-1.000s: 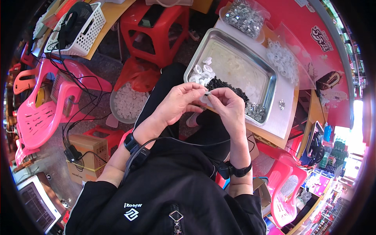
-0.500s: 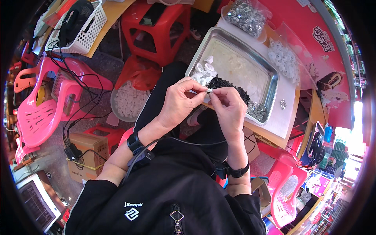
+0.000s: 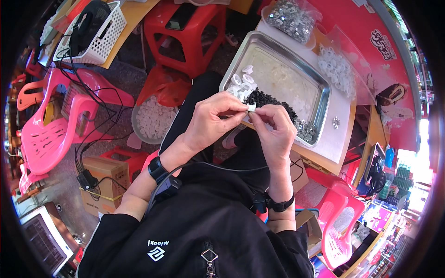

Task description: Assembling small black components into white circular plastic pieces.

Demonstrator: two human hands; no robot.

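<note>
A small white plastic part (image 3: 251, 108) is pinched between my two hands, above the near edge of a steel tray (image 3: 325, 109). My left hand (image 3: 214, 116) closes thumb and forefinger on it from the left. From the right, my right hand (image 3: 274, 127) grips it with its fingertips. The part's exact shape is mostly covered by my fingers. Just beyond the hands, the tray holds white plastic ring-like pieces (image 3: 242, 84), a pile of small black parts (image 3: 262, 97) and small shiny metal pieces (image 3: 306, 131).
A bag of metal pieces (image 3: 289, 21) and a bag of translucent plastic parts (image 3: 334, 69) lie beyond the tray. On the left, a bowl of white parts (image 3: 155, 121) stands by a red stool (image 3: 185, 41). A cable (image 3: 218, 166) crosses my torso.
The hands have moved slightly apart, and more of the white part shows between the fingertips. My right hand has shifted a little right and down.
</note>
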